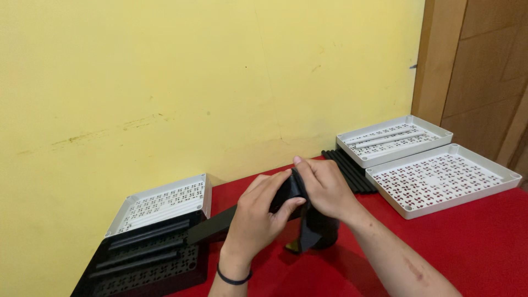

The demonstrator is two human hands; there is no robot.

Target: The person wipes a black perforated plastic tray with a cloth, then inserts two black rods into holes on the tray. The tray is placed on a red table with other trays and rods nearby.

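Gripping a black plastic strip (220, 224) at centre over the red table (484, 242): left hand (258, 214) wrapped around it, right hand (324, 187) pinching the folded end. Black perforated tray (148, 264) at eight o'clock, white perforated trays (440, 179) at two o'clock, black rods (346, 168) beside them.

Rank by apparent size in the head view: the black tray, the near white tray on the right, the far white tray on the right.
1. black tray, though nearness to the camera enlarges it and the frame crops it.
2. near white tray.
3. far white tray, which lies farther back, so true size is unsure.
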